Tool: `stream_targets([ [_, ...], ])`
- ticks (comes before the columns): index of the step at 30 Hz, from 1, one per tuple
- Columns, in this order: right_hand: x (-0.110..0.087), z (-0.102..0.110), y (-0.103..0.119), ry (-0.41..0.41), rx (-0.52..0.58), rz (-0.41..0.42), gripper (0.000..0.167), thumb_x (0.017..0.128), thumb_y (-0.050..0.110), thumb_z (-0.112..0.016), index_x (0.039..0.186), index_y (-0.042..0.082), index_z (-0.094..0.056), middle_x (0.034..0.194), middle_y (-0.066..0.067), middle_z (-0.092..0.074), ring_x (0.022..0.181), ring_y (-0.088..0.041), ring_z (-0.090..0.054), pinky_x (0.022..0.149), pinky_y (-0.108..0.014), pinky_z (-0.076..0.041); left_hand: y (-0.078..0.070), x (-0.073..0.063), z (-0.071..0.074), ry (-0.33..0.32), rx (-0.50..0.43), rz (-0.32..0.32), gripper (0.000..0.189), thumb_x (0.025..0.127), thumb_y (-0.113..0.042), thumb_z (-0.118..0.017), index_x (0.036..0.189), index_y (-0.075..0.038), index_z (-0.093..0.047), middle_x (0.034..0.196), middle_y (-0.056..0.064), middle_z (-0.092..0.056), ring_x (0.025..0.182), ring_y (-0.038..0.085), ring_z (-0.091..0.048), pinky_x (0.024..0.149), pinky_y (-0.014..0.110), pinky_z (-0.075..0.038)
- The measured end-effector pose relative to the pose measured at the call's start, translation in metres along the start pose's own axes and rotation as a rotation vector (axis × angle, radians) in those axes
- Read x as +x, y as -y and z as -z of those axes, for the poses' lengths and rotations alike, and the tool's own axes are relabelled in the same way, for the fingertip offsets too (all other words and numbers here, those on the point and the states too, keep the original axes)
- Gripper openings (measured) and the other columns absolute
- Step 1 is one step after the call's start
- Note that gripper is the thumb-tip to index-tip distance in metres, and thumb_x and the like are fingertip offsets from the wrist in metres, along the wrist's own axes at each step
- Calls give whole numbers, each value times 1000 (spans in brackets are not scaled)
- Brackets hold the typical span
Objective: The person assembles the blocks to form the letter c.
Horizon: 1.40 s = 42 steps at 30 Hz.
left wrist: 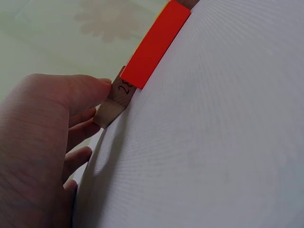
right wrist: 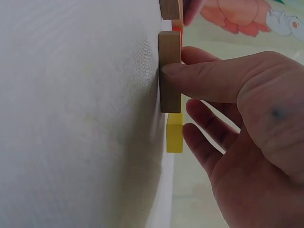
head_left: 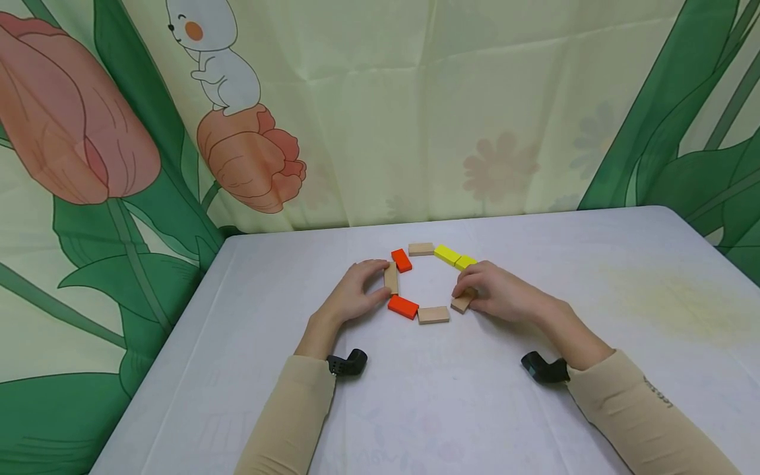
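Several flat wooden blocks lie in a loose ring on the table. My left hand (head_left: 355,290) holds a plain wooden block (head_left: 391,278) at the ring's left side, thumb by its near end and a finger at its far end. In the left wrist view, dark marks show on this wooden block (left wrist: 116,102), beside a red block (left wrist: 156,45). On the right side, my right hand (head_left: 495,290) pinches another plain wooden block (head_left: 460,303). The right wrist view shows the thumb against that block's face (right wrist: 170,95); a yellow block (right wrist: 175,137) stands behind it.
Between the hands, a red block (head_left: 403,307) and a plain block (head_left: 433,315) form the near side. Another red block (head_left: 402,260), a plain block (head_left: 421,249) and yellow blocks (head_left: 447,254) make the far side. A printed curtain (head_left: 380,132) hangs behind the white-covered table (head_left: 439,409).
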State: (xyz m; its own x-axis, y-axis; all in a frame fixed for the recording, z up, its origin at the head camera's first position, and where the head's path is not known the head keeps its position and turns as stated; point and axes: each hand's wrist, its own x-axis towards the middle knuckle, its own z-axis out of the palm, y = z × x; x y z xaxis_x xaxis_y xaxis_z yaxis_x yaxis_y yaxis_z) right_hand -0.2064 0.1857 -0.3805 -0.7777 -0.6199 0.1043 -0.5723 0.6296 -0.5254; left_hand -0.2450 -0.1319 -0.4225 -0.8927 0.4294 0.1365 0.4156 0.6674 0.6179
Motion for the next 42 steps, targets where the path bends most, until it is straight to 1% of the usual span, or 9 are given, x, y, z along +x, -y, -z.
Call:
stream_targets([
  [6,1,-1,1,23,-8,-9,29,84,-8,-75,103,13,-76,110,1,-63,111,-30,-51,101,-53,-44,0,0,1,2,-1,-5,56,93,-28,-67,146,-14,-54,149,4,-50,140,23,-39,116,45,-31],
  [18,3,-2,3,35,-22,15,28,83,-8,-75,99,15,-77,104,5,-63,108,-28,-51,100,-53,-44,1,0,1,0,3,-8,56,93,-29,-67,146,-14,-54,149,4,-50,141,23,-39,116,46,-31],
  [25,1,-2,3,40,-17,10,29,83,-8,-75,99,16,-76,103,7,-63,109,-27,-51,101,-52,-44,1,0,1,4,-6,-14,57,93,-28,-66,146,-12,-54,149,5,-51,141,24,-39,118,45,-27],
  [30,1,-3,2,34,-11,22,29,82,-8,-75,99,16,-76,102,6,-63,108,-26,-51,99,-51,-45,1,1,1,2,-9,-14,57,93,-28,-67,146,-12,-54,149,6,-51,141,24,-39,117,45,-28],
  [34,0,-3,2,28,-5,31,30,82,-8,-74,99,16,-76,102,7,-63,109,-25,-51,99,-50,-45,1,0,1,2,-8,-16,57,93,-28,-67,146,-12,-54,149,6,-51,141,24,-39,118,45,-27],
  [42,0,-3,2,30,1,27,30,83,-8,-74,99,17,-76,103,8,-63,109,-25,-51,100,-50,-44,1,0,1,2,-13,-20,56,93,-27,-66,145,-12,-55,148,5,-51,140,23,-39,117,44,-29],
])
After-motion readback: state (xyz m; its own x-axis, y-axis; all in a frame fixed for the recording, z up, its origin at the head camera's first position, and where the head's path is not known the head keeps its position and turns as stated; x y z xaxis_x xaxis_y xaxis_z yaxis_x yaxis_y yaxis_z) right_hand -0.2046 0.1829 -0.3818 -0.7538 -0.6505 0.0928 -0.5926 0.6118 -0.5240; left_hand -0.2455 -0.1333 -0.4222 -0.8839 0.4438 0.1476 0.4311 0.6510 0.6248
